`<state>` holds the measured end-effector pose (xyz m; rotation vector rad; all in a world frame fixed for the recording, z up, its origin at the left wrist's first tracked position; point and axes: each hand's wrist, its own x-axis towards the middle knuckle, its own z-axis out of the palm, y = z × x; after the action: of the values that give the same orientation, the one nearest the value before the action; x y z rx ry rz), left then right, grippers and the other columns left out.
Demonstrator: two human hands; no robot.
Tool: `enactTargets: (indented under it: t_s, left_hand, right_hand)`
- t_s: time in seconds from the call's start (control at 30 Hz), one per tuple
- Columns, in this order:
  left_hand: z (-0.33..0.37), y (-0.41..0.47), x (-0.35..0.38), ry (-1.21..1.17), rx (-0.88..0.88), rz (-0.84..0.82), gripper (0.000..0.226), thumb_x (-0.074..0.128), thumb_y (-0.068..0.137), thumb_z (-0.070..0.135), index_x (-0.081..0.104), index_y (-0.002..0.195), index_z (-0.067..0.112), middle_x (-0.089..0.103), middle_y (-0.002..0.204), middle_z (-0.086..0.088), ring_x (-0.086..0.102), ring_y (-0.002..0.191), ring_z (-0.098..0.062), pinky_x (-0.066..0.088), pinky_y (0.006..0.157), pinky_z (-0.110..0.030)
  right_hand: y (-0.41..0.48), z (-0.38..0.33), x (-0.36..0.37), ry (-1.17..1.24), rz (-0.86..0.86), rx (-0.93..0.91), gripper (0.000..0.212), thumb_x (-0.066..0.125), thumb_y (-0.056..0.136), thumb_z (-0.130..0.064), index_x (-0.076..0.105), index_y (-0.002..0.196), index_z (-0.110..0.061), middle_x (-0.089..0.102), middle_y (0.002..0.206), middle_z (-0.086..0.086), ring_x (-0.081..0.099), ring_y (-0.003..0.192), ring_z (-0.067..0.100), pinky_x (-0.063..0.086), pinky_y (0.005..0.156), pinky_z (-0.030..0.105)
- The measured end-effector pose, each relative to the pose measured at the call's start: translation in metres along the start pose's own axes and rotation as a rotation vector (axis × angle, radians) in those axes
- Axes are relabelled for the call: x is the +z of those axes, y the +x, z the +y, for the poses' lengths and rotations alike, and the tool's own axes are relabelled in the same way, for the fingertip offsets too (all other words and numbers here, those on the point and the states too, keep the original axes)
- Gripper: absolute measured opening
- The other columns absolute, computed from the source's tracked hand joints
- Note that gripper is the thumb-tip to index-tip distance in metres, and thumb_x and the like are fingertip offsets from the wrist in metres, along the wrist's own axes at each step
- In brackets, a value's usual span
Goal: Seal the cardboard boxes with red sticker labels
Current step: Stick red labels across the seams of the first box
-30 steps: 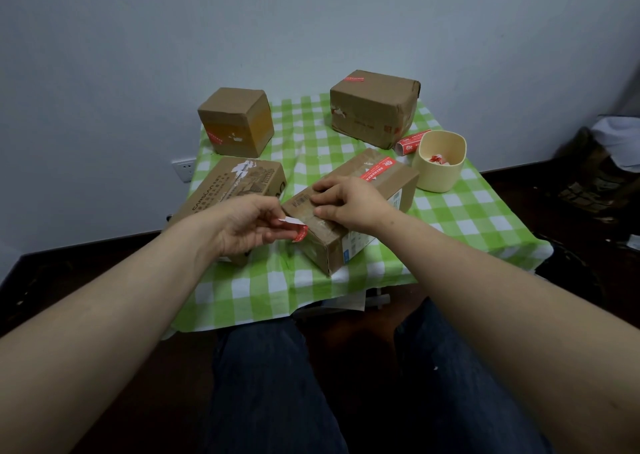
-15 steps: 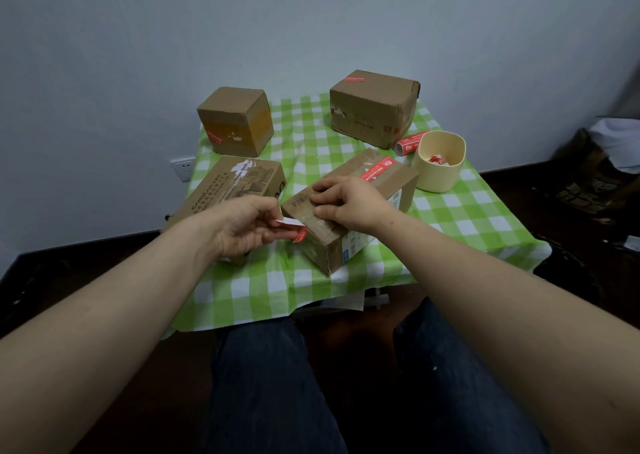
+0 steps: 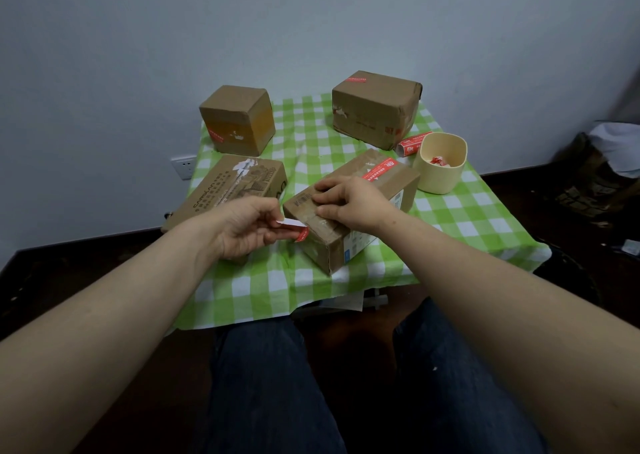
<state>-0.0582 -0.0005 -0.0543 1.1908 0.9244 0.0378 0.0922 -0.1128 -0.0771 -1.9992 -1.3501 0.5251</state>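
Four cardboard boxes (image 3: 349, 207) (image 3: 237, 119) (image 3: 375, 108) (image 3: 228, 190) sit on the surface. There is one cream cup (image 3: 439, 163) and one red roll (image 3: 412, 144). Two hands (image 3: 242, 226) (image 3: 349, 202) show.

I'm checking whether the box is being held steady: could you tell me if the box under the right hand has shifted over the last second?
No. The box under the right hand keeps the same spot relative to the cream cup and the tablecloth's checks.

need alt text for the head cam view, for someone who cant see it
A person's left hand pinches a red sticker label with white backing at the near end of a brown cardboard box, steadied by the right hand. Three more cardboard boxes and a cream plastic cup sit on the green checked tablecloth.
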Motion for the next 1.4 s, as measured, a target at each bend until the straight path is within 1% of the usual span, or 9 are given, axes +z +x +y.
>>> enactTargets:
  t_s: [0.2, 0.3, 0.37, 0.5, 0.63, 0.9, 1.1, 1.2, 1.4]
  left_hand:
    - [0.0, -0.005, 0.002, -0.003, -0.002, -0.011, 0.014, 0.041, 0.082, -0.007, 0.053, 0.084, -0.003, 0.071, 0.076, -0.022, 0.071, 0.059, -0.022, 0.035, 0.038, -0.009]
    - [0.0, -0.005, 0.001, -0.013, -0.005, -0.008, 0.013, 0.042, 0.081, -0.007, 0.053, 0.086, -0.002, 0.071, 0.076, -0.022, 0.071, 0.059, -0.022, 0.035, 0.038, -0.01]
    - [-0.001, -0.003, 0.001, -0.018, -0.003, 0.0, 0.013, 0.042, 0.081, -0.007, 0.053, 0.085, -0.001, 0.071, 0.076, -0.022, 0.071, 0.059, -0.022, 0.035, 0.037, -0.01]
    - [-0.003, -0.002, -0.001, -0.026, -0.008, 0.002, 0.013, 0.043, 0.079, -0.007, 0.053, 0.086, -0.001, 0.071, 0.078, -0.022, 0.071, 0.06, -0.021, 0.035, 0.037, -0.011]
    - [-0.006, -0.001, -0.002, -0.048, -0.001, 0.005, 0.014, 0.044, 0.079, -0.008, 0.052, 0.086, 0.001, 0.071, 0.081, -0.022, 0.072, 0.064, -0.023, 0.034, 0.037, -0.011]
    - [-0.01, -0.003, -0.002, -0.07, 0.022, -0.008, 0.014, 0.043, 0.081, -0.009, 0.052, 0.084, 0.002, 0.07, 0.083, -0.022, 0.072, 0.063, -0.023, 0.034, 0.038, -0.011]
    - [-0.011, -0.006, -0.002, -0.095, 0.019, -0.038, 0.017, 0.041, 0.082, -0.009, 0.052, 0.078, 0.004, 0.071, 0.084, -0.022, 0.072, 0.064, -0.025, 0.031, 0.036, -0.011]
    - [-0.012, -0.006, -0.002, -0.096, 0.025, -0.051, 0.018, 0.041, 0.082, -0.009, 0.054, 0.077, 0.002, 0.071, 0.086, -0.022, 0.072, 0.064, -0.024, 0.031, 0.036, -0.011]
    - [-0.014, -0.004, -0.004, -0.096, 0.026, -0.057, 0.016, 0.041, 0.081, -0.009, 0.053, 0.081, 0.002, 0.071, 0.083, -0.021, 0.072, 0.065, -0.024, 0.033, 0.038, -0.011]
  right_hand:
    - [0.0, 0.0, 0.0, -0.024, 0.001, -0.011, 0.032, 0.063, 0.088, -0.015, 0.064, 0.118, -0.007, 0.05, 0.139, -0.002, 0.047, 0.125, 0.014, 0.034, 0.102, 0.021]
    - [0.0, -0.001, 0.0, -0.019, 0.002, -0.01, 0.031, 0.063, 0.088, -0.015, 0.065, 0.118, -0.007, 0.051, 0.138, -0.002, 0.048, 0.124, 0.014, 0.035, 0.103, 0.023]
    - [0.0, -0.001, 0.0, -0.017, 0.0, -0.013, 0.031, 0.063, 0.088, -0.015, 0.065, 0.118, -0.007, 0.05, 0.138, -0.002, 0.048, 0.124, 0.014, 0.036, 0.101, 0.022]
    - [-0.001, -0.001, -0.001, 0.004, -0.004, -0.006, 0.031, 0.063, 0.088, -0.014, 0.065, 0.118, -0.007, 0.05, 0.138, -0.003, 0.05, 0.122, 0.013, 0.037, 0.09, 0.015]
    - [-0.001, -0.001, -0.001, 0.004, 0.003, -0.003, 0.031, 0.063, 0.088, -0.014, 0.065, 0.118, -0.007, 0.05, 0.138, -0.003, 0.049, 0.122, 0.013, 0.034, 0.089, 0.012]
    - [-0.001, -0.002, -0.001, -0.028, -0.007, -0.01, 0.032, 0.063, 0.088, -0.014, 0.064, 0.119, -0.009, 0.051, 0.138, -0.002, 0.046, 0.126, 0.014, 0.033, 0.104, 0.022]
    - [0.0, 0.0, 0.0, -0.023, -0.01, -0.012, 0.032, 0.063, 0.088, -0.015, 0.064, 0.119, -0.009, 0.051, 0.138, -0.002, 0.046, 0.126, 0.013, 0.032, 0.102, 0.02]
    - [0.001, 0.001, 0.0, -0.031, -0.004, -0.009, 0.031, 0.064, 0.087, -0.015, 0.065, 0.118, -0.009, 0.052, 0.137, -0.002, 0.047, 0.126, 0.012, 0.031, 0.1, 0.016]
    - [0.0, 0.0, 0.0, -0.021, -0.007, -0.003, 0.032, 0.064, 0.087, -0.015, 0.065, 0.118, -0.009, 0.052, 0.137, -0.002, 0.047, 0.125, 0.012, 0.031, 0.099, 0.016]
